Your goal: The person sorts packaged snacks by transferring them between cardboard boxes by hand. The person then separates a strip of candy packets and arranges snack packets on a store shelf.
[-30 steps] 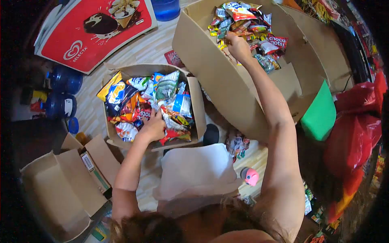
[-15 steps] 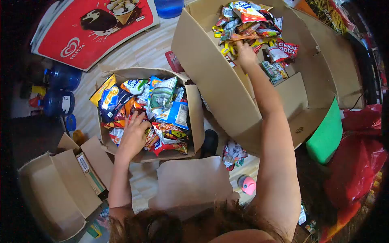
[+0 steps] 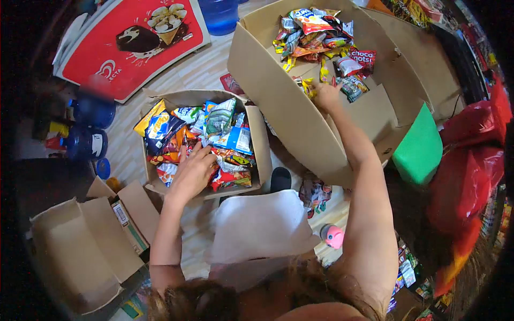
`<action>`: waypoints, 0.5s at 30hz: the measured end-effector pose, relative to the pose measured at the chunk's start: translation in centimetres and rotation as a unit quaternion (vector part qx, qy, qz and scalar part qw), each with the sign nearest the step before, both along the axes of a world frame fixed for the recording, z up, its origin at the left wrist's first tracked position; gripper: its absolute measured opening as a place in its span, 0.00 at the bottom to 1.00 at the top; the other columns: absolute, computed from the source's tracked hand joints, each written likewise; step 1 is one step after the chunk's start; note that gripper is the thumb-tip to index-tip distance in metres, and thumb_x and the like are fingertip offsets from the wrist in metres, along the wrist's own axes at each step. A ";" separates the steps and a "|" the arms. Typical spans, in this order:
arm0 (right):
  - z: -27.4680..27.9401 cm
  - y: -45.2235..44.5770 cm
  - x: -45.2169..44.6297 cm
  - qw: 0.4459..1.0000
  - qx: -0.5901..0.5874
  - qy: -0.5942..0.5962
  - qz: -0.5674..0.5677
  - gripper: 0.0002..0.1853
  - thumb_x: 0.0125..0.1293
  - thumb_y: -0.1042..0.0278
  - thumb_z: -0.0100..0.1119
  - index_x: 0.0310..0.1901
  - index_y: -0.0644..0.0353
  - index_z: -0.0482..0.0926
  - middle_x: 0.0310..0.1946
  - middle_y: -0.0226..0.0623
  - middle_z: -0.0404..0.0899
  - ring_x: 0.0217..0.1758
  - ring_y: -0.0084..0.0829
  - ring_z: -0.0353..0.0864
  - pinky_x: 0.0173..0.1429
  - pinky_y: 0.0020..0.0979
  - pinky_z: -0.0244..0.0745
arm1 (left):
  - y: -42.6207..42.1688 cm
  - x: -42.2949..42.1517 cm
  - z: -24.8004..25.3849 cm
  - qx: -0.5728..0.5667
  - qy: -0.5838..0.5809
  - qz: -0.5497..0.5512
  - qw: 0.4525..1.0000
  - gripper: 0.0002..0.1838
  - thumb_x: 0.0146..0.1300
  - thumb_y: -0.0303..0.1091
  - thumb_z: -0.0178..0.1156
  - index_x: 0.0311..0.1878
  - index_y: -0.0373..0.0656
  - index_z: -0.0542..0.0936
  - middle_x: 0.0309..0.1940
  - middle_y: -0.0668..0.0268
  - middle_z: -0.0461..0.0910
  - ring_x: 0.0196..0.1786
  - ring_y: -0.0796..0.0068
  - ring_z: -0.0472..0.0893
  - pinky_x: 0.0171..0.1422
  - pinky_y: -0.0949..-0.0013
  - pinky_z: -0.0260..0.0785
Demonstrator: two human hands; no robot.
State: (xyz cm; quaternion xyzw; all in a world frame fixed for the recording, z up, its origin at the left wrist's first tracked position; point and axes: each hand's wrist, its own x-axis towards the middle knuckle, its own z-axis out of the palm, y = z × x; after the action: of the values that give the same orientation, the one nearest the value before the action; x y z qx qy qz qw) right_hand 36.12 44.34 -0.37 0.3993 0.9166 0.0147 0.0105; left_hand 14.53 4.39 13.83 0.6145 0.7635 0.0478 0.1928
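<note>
Left hand (image 3: 194, 170) loosely spread on snack packs (image 3: 231, 159); right hand (image 3: 326, 98) curled, grip unclear.

This looks like a small shop, or the stockroom of one. Snack packets (image 3: 219, 116) of many brands fill a smaller carton (image 3: 261, 136), and more sit in a larger carton (image 3: 292, 101) to its right. At far left stands a red ice-cream advertising panel (image 3: 110, 59) picturing a cone and a chocolate-coated bar, the kind stores display. Large blue water jugs (image 3: 95, 109) stand on the left, and an opened cardboard box (image 3: 69, 257) lies near left. Bright packaged goods (image 3: 503, 216) line the right edge, perhaps on shelves, though darkness and lens curve make that hard to tell.
</note>
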 end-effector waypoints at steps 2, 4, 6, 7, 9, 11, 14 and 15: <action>3.1 0.2 1.2 0.998 -0.040 0.039 -0.028 0.18 0.60 0.69 0.50 0.52 0.42 0.72 0.40 0.36 0.81 0.45 0.35 0.81 0.57 0.78 0.42 | 0.2 0.5 1.3 0.038 -0.006 -0.017 0.999 0.12 0.56 0.26 0.56 0.45 0.41 0.76 0.56 0.55 0.71 0.66 0.51 0.63 0.68 0.37 0.49; 8.1 -0.3 2.0 0.985 -0.095 0.129 -0.064 0.28 0.42 0.67 0.65 0.50 0.47 0.73 0.43 0.40 0.80 0.49 0.43 0.78 0.55 0.46 0.69 | 0.8 0.7 2.4 0.063 -0.006 -0.049 0.997 0.15 0.56 0.26 0.56 0.48 0.41 0.75 0.57 0.55 0.70 0.67 0.51 0.62 0.68 0.39 0.50; 12.4 0.0 2.6 0.988 -0.073 0.135 -0.037 0.25 0.43 0.65 0.66 0.47 0.50 0.73 0.42 0.42 0.80 0.47 0.43 0.79 0.48 0.37 0.74 | 2.0 1.6 3.9 0.074 -0.017 -0.060 0.995 0.16 0.56 0.26 0.56 0.50 0.42 0.74 0.58 0.56 0.70 0.67 0.51 0.62 0.68 0.40 0.50; 15.2 -0.8 2.5 0.981 -0.084 0.167 -0.045 0.25 0.43 0.65 0.66 0.47 0.51 0.73 0.42 0.43 0.79 0.46 0.40 0.79 0.48 0.36 0.74 | 2.4 2.2 4.5 0.099 -0.016 -0.069 0.993 0.17 0.56 0.27 0.56 0.51 0.42 0.74 0.58 0.56 0.70 0.67 0.51 0.62 0.68 0.41 0.50; 19.9 -2.0 2.8 0.971 -0.101 0.215 -0.018 0.25 0.43 0.65 0.67 0.47 0.54 0.72 0.40 0.45 0.79 0.44 0.37 0.79 0.47 0.35 0.74 | 3.3 3.5 5.7 0.147 -0.038 -0.090 0.984 0.17 0.56 0.28 0.56 0.51 0.42 0.73 0.58 0.56 0.70 0.66 0.53 0.63 0.68 0.42 0.51; 23.2 -3.4 3.6 0.965 -0.084 0.249 0.022 0.27 0.42 0.65 0.69 0.47 0.57 0.71 0.38 0.46 0.79 0.42 0.36 0.79 0.47 0.35 0.73 | 4.4 4.7 6.5 0.199 -0.102 -0.112 0.968 0.17 0.55 0.29 0.57 0.50 0.41 0.74 0.57 0.56 0.70 0.61 0.56 0.69 0.66 0.53 0.58; 28.0 -5.4 3.5 0.964 -0.025 0.259 0.051 0.29 0.43 0.69 0.69 0.50 0.61 0.70 0.39 0.46 0.78 0.44 0.42 0.78 0.49 0.36 0.72 | 6.2 6.8 8.7 0.208 -0.192 -0.115 0.952 0.18 0.54 0.29 0.58 0.50 0.42 0.75 0.56 0.56 0.72 0.60 0.59 0.70 0.63 0.61 0.62; 29.0 -5.2 3.5 0.965 -0.034 0.258 0.041 0.30 0.43 0.70 0.69 0.51 0.60 0.70 0.42 0.46 0.78 0.46 0.44 0.77 0.51 0.37 0.72 | 6.5 7.5 9.0 0.199 -0.228 -0.118 0.946 0.18 0.54 0.30 0.58 0.50 0.42 0.75 0.56 0.56 0.73 0.61 0.60 0.70 0.62 0.62 0.63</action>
State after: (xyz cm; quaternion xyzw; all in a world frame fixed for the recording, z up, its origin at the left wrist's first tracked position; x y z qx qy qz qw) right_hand 39.62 39.17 28.58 0.3510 0.9038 -0.1200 -0.2132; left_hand 22.03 10.91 22.82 0.6990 0.5961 0.3142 0.2395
